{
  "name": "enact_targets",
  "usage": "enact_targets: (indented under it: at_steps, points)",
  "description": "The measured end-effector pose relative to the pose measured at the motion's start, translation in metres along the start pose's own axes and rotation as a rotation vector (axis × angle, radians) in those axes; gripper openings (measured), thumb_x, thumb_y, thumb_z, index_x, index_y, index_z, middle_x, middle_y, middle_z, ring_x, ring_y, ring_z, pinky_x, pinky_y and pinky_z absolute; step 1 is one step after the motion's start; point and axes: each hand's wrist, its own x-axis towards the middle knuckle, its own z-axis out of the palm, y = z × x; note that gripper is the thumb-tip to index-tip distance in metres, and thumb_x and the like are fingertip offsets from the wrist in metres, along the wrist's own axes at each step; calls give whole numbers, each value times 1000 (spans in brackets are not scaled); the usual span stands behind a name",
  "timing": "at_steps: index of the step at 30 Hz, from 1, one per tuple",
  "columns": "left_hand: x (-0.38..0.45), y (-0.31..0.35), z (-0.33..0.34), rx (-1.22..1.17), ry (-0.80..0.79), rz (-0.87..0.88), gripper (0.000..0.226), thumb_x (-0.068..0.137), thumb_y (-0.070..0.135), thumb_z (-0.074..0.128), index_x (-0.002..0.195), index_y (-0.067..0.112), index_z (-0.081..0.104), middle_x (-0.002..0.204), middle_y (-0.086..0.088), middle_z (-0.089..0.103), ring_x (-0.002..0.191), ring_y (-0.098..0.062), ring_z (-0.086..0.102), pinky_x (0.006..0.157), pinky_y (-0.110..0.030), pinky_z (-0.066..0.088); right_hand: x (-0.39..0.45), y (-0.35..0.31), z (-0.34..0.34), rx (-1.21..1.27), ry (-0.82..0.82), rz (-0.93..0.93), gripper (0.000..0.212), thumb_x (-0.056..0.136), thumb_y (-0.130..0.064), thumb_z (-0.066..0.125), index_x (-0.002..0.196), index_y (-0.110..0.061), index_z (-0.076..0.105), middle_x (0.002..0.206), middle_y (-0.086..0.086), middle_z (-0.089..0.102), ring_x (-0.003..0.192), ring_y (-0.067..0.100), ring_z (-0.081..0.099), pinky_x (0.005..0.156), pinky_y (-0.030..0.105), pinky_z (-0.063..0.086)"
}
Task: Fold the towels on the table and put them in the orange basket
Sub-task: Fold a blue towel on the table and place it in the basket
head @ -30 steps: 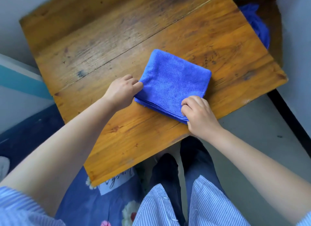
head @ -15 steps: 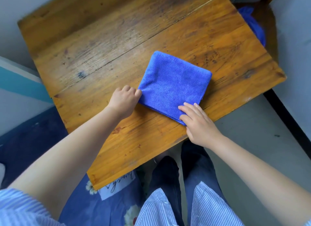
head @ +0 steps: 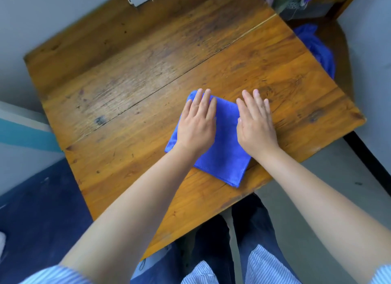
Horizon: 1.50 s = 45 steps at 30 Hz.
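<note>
Lying near the front edge of the worn brown wooden table (head: 131, 76), the folded blue microfibre towel (head: 222, 152) sits directly under both hands. The left hand (head: 195, 125) presses flat on its left half, the right hand (head: 256, 125) on its right edge, fingers straight. No orange basket shows; crumpled blue cloth (head: 317, 47) lies beyond the far right corner.

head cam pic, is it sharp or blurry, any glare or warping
Head view: slightly soft overall, the hands and blue towel still readable; a pale sheen on the table top toward its far side; wide-angle warping bows the table edges and stretches the forearms near the bottom.
</note>
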Motion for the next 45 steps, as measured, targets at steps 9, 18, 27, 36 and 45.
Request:
enact_targets:
  at_steps: [9, 18, 27, 36, 45]
  points:
    - [11, -7, 33, -183, -229, -268, 82, 74, 56, 0, 148, 27, 20, 159, -1, 7, 147, -26, 5, 117, -43, 10, 3, 26, 11, -214, -398, -199, 56, 79, -34, 35, 119, -4, 61, 128, 10, 60, 115, 29, 60, 88, 52, 49]
    - [27, -18, 27, -356, -268, -606, 61, 100, 40, 25, 150, 9, 8, 159, -9, 0, 148, -20, -3, 119, -35, -1, 2, 55, -6, -121, -609, -111, 85, 77, -52, 7, 144, -3, 23, 154, 10, 20, 143, 28, 19, 113, 45, 7]
    - [-66, -38, 20, -124, -21, -601, 42, 83, 27, 39, 76, -2, 69, 72, -19, 69, 62, -36, 65, 54, -36, 52, 68, 34, -26, -11, -462, -305, 50, 80, -32, 39, 105, 4, 63, 103, 21, 67, 98, 41, 63, 84, 47, 51]
    - [-67, -8, 13, -426, -193, -1073, 38, 94, 30, 36, 93, -1, 58, 101, -21, 62, 99, -36, 56, 74, -39, 41, 132, -47, 1, -195, -639, -307, 27, 89, -30, 50, 110, -14, 54, 109, 9, 59, 116, 29, 43, 90, 37, 28]
    - [-53, -10, 6, -815, -246, -1362, 21, 81, 12, 57, 63, 10, 46, 95, -21, 64, 101, -34, 59, 73, -32, 44, 137, -58, 0, -115, -747, -226, 12, 82, -15, 54, 95, -15, 56, 87, 1, 49, 85, 23, 40, 78, 29, 19]
